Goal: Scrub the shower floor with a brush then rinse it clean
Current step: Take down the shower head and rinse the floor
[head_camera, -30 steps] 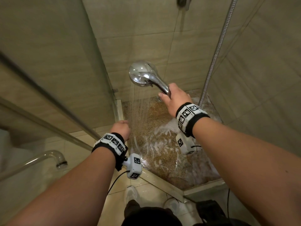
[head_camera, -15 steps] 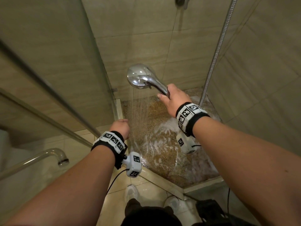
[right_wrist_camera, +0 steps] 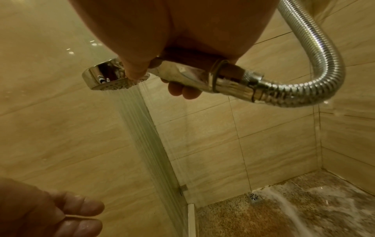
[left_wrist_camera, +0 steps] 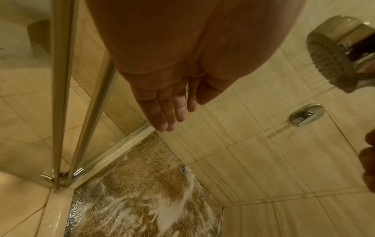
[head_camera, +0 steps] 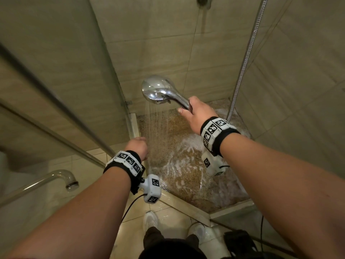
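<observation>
My right hand [head_camera: 197, 114] grips the handle of a chrome shower head [head_camera: 156, 89] over the speckled brown shower floor [head_camera: 179, 176]. Water streams down from the shower head [right_wrist_camera: 105, 80] near the glass wall. White foam [left_wrist_camera: 142, 213] lies in streaks across the wet floor [right_wrist_camera: 263, 216]. A small square drain [right_wrist_camera: 254, 196] sits at the back wall. My left hand [head_camera: 139, 147] hangs beside the spray with nothing in it, its fingers [left_wrist_camera: 168, 112] straight and relaxed. No brush is in view.
A glass door with a metal frame [head_camera: 61, 116] stands on the left, its curved handle [head_camera: 56, 178] near my left arm. The metal hose [head_camera: 244, 58] runs up the right wall. A raised kerb [head_camera: 186, 204] borders the floor. My white shoes [head_camera: 150, 220] stand outside it.
The shower head has drifted slightly left and lower, with the spray falling closer to the glass wall. My left hand has risen a little beside the stream.
</observation>
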`<state>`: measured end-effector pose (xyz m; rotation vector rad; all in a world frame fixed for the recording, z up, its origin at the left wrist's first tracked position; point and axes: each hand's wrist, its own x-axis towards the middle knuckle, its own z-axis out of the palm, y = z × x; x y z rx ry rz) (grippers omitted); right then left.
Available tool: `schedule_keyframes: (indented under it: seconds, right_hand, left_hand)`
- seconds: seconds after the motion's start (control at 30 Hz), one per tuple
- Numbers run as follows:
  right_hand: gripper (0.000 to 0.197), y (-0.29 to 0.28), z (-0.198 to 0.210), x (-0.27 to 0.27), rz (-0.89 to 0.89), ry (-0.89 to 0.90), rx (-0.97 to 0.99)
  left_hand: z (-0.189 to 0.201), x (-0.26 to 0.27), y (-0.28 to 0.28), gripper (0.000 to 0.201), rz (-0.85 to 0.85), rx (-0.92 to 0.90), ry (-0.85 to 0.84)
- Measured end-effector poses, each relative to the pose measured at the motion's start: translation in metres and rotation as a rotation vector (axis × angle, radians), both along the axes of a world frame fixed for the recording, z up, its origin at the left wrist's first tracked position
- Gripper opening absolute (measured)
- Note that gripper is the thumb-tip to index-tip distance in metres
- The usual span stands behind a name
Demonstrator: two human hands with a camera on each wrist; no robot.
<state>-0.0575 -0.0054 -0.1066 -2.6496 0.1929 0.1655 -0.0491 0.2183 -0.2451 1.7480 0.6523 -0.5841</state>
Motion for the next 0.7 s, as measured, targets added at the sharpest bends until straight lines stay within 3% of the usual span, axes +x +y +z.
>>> schedule_keyframes:
  seconds: [0.17, 0.37, 0.53, 0.7]
  right_hand:
    - [0.036, 0.000, -0.002, -0.002, 0.002, -0.003, 0.009]
    - [0.036, 0.003, -0.003, 0.002, -0.032, -0.025, 0.039]
    - [0.036, 0.004, -0.005, 0.006, -0.022, -0.027, 0.049]
    - [0.037, 0.002, -0.009, 0.006, 0.007, -0.009, 0.019]
  left_hand:
    - [-0.005, 0.000, 0.003, 0.039, -0.073, 0.012, -0.022]
    - [-0.003, 0.000, 0.008, 0.036, 0.036, -0.010, 0.024]
    - [-0.004, 0.000, 0.012, 0.039, -0.111, 0.041, -0.021]
    - [-0.006, -0.001, 0.011, 0.039, -0.101, 0.030, -0.021]
